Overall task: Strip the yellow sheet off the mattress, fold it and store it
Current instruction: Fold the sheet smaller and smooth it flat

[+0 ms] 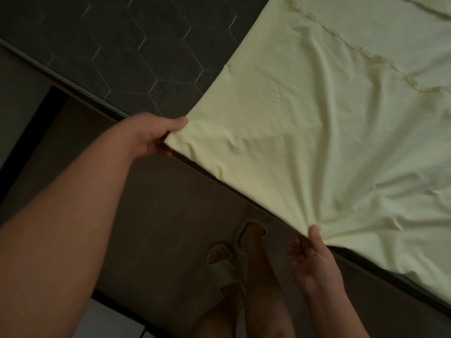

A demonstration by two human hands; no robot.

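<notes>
We look down on a yellow sheet (pixel 317 132) spread over the right side of a dark mattress (pixel 117 50), whose bare top, quilted in hexagons, shows from ten to twelve o'clock. Our left hand (pixel 151 135), near the middle of the view, has its grip pinching a folded corner of the sheet, thumb on top and fingers beneath. Our right hand (pixel 310 254), at five o'clock, pinches the sheet's edge between thumb and fingers, and creases fan out from that point across the cloth. A wavy seam runs over the sheet toward one o'clock. Below, at six o'clock, our feet in pale slippers (pixel 227 267) stand on the floor (pixel 170 215) beside the bed. We can read no writing or labels anywhere.
</notes>
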